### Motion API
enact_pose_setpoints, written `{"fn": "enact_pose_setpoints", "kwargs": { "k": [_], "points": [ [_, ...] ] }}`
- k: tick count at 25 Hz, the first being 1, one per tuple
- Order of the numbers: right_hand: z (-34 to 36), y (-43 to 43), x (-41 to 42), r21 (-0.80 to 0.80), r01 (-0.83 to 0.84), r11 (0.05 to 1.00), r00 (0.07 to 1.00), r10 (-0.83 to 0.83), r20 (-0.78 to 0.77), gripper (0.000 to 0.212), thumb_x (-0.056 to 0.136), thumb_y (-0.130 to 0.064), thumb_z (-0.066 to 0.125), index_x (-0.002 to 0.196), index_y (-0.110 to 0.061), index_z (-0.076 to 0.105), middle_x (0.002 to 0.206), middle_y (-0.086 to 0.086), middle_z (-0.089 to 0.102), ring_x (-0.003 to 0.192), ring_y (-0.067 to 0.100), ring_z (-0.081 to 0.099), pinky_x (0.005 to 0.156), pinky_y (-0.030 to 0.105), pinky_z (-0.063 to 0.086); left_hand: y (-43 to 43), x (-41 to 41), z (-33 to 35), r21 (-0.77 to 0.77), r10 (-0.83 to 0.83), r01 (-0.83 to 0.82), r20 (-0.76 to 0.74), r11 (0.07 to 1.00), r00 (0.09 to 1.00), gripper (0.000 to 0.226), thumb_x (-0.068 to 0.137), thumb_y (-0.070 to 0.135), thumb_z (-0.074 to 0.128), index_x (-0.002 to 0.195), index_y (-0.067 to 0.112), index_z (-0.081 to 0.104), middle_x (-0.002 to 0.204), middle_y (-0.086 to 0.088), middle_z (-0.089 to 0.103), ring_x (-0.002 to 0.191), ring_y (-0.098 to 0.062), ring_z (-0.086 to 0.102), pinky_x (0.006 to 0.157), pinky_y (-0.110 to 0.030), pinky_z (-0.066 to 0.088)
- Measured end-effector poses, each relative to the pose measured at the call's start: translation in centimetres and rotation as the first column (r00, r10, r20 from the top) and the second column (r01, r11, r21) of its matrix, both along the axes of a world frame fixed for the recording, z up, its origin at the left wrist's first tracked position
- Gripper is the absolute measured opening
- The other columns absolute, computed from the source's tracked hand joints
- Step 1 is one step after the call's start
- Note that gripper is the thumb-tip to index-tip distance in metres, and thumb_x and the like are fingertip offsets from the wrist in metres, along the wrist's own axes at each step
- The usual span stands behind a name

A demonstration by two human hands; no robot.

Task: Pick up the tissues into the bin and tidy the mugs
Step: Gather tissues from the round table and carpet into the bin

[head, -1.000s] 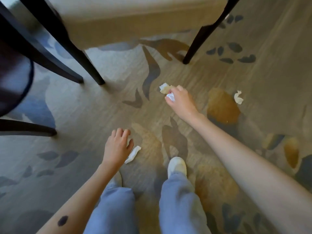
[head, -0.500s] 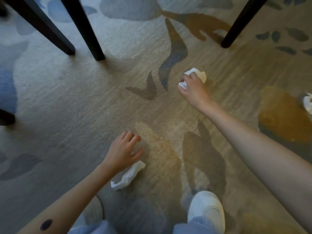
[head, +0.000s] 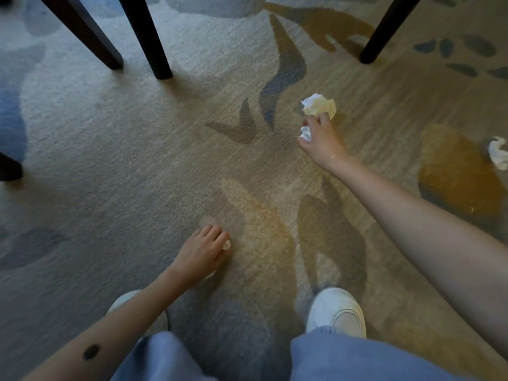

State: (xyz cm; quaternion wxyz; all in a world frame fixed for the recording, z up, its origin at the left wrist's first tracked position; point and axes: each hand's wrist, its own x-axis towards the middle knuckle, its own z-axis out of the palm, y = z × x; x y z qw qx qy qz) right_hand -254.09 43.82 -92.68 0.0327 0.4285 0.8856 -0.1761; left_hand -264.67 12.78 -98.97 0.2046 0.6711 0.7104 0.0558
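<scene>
While both arms are stretched down over the patterned carpet (head: 137, 160), a crumpled tissue (head: 320, 105) is pinched in the fingertips of the right hand (head: 320, 141) at one o'clock, and a white wad (head: 305, 133) is tucked under its thumb. At seven o'clock, a small tissue (head: 226, 244), mostly hidden, is enclosed by the curled left hand (head: 202, 254). A loose tissue (head: 499, 152) is seen lying on the carpet at three o'clock.

A crumpled cream tissue (head: 320, 107) is pinched by the right hand (head: 320, 141), which also holds a small white wad (head: 305, 134). The left hand (head: 200, 254) grips a mostly hidden tissue (head: 227, 244). A loose tissue (head: 498, 156) lies crumpled on the carpet (head: 137, 160), far right.
</scene>
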Motion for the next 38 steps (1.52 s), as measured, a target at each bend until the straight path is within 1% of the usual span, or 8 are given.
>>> {"fn": "enact_pose_setpoints", "kwargs": {
  "k": [3, 9, 13, 18, 24, 29, 34, 38],
  "points": [
    [-0.3, 0.1, 0.1, 0.006, 0.018, 1.000, 0.999, -0.019, 0.029, 0.040, 0.090, -0.020, 0.051, 0.126, -0.002, 0.044, 0.128, 0.022, 0.039, 0.104, 0.039, 0.052, 0.083, 0.039, 0.043, 1.4, -0.8, 0.5, 0.026, 0.124, -0.131, 0.182, 0.991, 0.976, 0.014, 0.089, 0.015, 0.053, 0.095, 0.002, 0.055, 0.095, -0.015, 0.058, 0.084, -0.029, 0.057, 0.071, -0.039, 0.050],
    [-0.3, 1.9, -0.2, -0.016, 0.105, 0.994, 0.994, -0.104, 0.020, 0.052, 0.091, -0.018, 0.051, 0.137, -0.007, 0.029, 0.141, 0.020, 0.023, 0.108, 0.039, 0.049, 0.089, 0.044, 0.048, 10.0, -4.8, 4.8, 0.035, 0.372, -0.464, 0.547, 0.885, 0.750, 0.007, 0.094, 0.017, 0.044, 0.101, 0.016, 0.045, 0.091, -0.008, 0.058, 0.076, -0.023, 0.059, 0.061, -0.036, 0.052],
    [-0.2, 4.7, -1.7, 0.039, 0.129, 0.991, 0.990, -0.131, 0.044, 0.065, 0.090, -0.020, 0.054, 0.143, -0.006, 0.019, 0.148, 0.022, 0.018, 0.125, 0.037, 0.041, 0.101, 0.040, 0.041, 16.8, -7.1, 7.4, 0.208, 0.315, -0.452, 0.474, 0.867, 0.822, 0.014, 0.094, 0.009, 0.040, 0.100, 0.012, 0.052, 0.093, -0.005, 0.055, 0.078, -0.019, 0.052, 0.066, -0.028, 0.041],
    [-1.6, 7.4, -2.8, -0.060, 0.162, 0.985, 0.979, -0.153, 0.133, 0.077, 0.092, -0.024, 0.053, 0.149, -0.017, 0.002, 0.155, 0.022, -0.005, 0.135, 0.036, 0.033, 0.103, 0.039, 0.038, 20.8, -7.4, 7.9, 0.247, 0.350, -0.462, 0.389, 0.852, 0.852, 0.014, 0.095, 0.019, 0.039, 0.095, 0.012, 0.052, 0.088, -0.011, 0.056, 0.069, -0.024, 0.049, 0.062, -0.038, 0.041],
    [-4.5, 7.3, -1.4, -0.109, 0.176, 0.978, 0.979, -0.162, 0.127, 0.041, 0.090, -0.023, 0.055, 0.128, -0.012, 0.043, 0.136, 0.018, 0.037, 0.117, 0.037, 0.047, 0.095, 0.039, 0.040, 21.6, -6.8, 7.8, 0.227, 0.306, -0.395, 0.343, 0.890, 0.888, 0.018, 0.095, 0.022, 0.041, 0.094, 0.010, 0.055, 0.086, -0.012, 0.059, 0.069, -0.027, 0.053, 0.064, -0.044, 0.045],
    [-2.6, 8.4, -2.3, -0.027, 0.180, 0.983, 0.981, -0.177, 0.074, 0.039, 0.092, -0.028, 0.048, 0.129, -0.015, 0.046, 0.130, 0.017, 0.049, 0.118, 0.034, 0.050, 0.090, 0.038, 0.043, 24.1, -6.8, 8.7, 0.275, 0.256, -0.348, 0.319, 0.896, 0.913, 0.019, 0.096, 0.023, 0.041, 0.096, 0.011, 0.056, 0.089, -0.011, 0.060, 0.072, -0.027, 0.055, 0.064, -0.043, 0.047],
    [5.3, 10.5, -2.6, 0.022, 0.236, 0.971, 0.970, -0.235, -0.056, 0.031, 0.092, -0.035, 0.045, 0.115, -0.017, 0.052, 0.114, 0.012, 0.057, 0.105, 0.032, 0.055, 0.071, 0.034, 0.039, 28.2, -6.4, 12.9, 0.252, 0.184, -0.250, 0.257, 0.935, 0.949, 0.026, 0.096, 0.027, 0.038, 0.089, 0.010, 0.056, 0.082, -0.009, 0.058, 0.063, -0.025, 0.054, 0.056, -0.038, 0.042],
    [15.1, 10.0, 1.9, -0.029, 0.359, 0.933, 0.930, -0.360, -0.073, 0.032, 0.090, -0.035, 0.048, 0.115, -0.016, 0.055, 0.116, 0.015, 0.057, 0.109, 0.035, 0.055, 0.080, 0.038, 0.045, 30.8, -4.0, 22.2, 0.197, 0.069, -0.120, 0.248, 0.973, 0.966, 0.026, 0.094, 0.025, 0.039, 0.077, 0.010, 0.052, 0.073, -0.006, 0.052, 0.060, -0.021, 0.049, 0.053, -0.034, 0.035]
  ]
}}
